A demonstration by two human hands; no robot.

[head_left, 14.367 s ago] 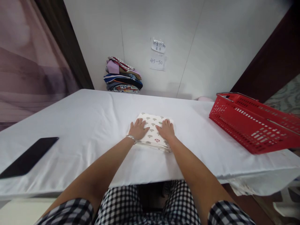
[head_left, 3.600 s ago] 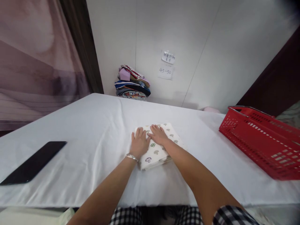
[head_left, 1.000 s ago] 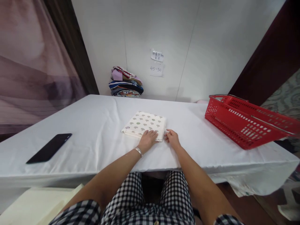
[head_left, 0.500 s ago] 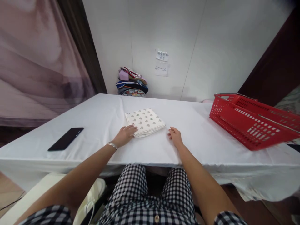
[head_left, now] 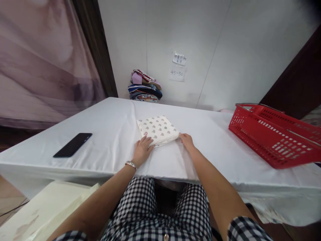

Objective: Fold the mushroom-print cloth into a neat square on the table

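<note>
A folded white cloth (head_left: 159,127) with small grey, green and red prints lies flat in the middle of the table, several layers showing along its near edge. My left hand (head_left: 142,150) rests on its near left corner, fingers stretched out over the fabric. At the right corner, my right hand (head_left: 187,140) pinches the cloth's tip between thumb and fingers. A bracelet circles my left wrist.
A white-covered table (head_left: 107,124) spans the view. On the left lies a black phone (head_left: 72,145). A red plastic basket (head_left: 271,137) stands on the right. Folded clothes (head_left: 145,87) are piled against the back wall, left of paper signs (head_left: 178,68).
My right hand has closed the gap to the cloth and now grips its right corner. My left hand has shifted right along the near edge. The view has turned slightly.
</note>
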